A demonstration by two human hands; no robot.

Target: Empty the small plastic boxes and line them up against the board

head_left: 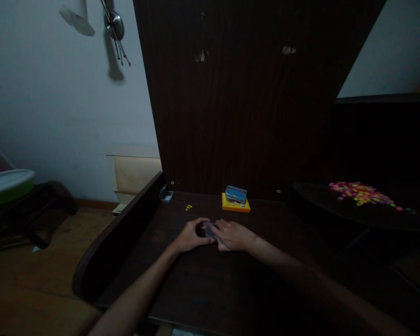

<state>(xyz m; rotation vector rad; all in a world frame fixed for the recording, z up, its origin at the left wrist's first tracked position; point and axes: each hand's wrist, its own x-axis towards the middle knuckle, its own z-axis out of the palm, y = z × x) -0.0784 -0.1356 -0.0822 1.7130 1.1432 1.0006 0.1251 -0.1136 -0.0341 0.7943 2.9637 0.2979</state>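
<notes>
Low over the dark wooden desktop (203,275), a small grey, flat rectangular piece (210,230) sits between my two hands. My left hand (191,235) curves around its left end, thumb at the near edge and fingers at the far edge. From the right, my right hand (234,234) lies over the other end with fingers bent onto it, hiding that part. The dim light leaves the piece's exact kind unclear. A few small yellow pieces (188,207) lie beyond my left hand.
Toward the back panel, a clear case with blue contents (235,193) rests on a yellow box (227,205). A small open clear case (166,196) stands by the raised left side board (126,224). Colourful small pieces (364,192) are heaped on a dark surface at right.
</notes>
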